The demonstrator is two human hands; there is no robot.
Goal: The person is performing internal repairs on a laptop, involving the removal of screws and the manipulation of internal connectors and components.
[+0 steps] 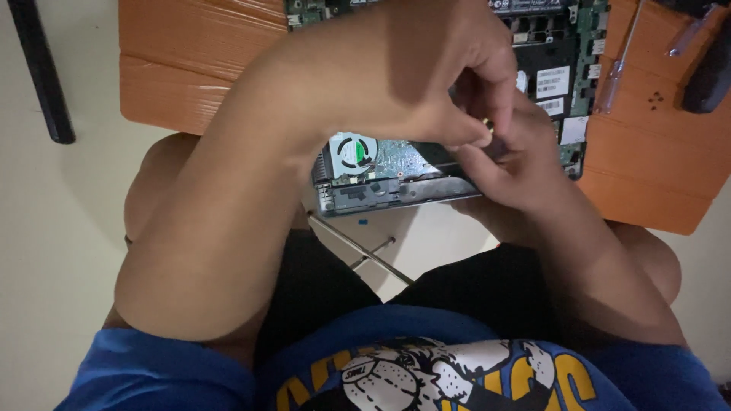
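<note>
Brass-coloured small part point(488, 125) pinched between left hand point(426, 76) and right hand point(510, 164) fingertips, over opened grey laptop chassis point(396, 186) on orange table point(190, 68).

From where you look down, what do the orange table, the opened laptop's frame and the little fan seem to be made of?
Orange table: probably wood or laminate wrapped in glossy tape or film, judging by creases and sheen. Laptop frame: grey, matte, likely plastic or light metal; hard to tell. Fan: pale plastic housing, dark blades, a green centre label.
</note>
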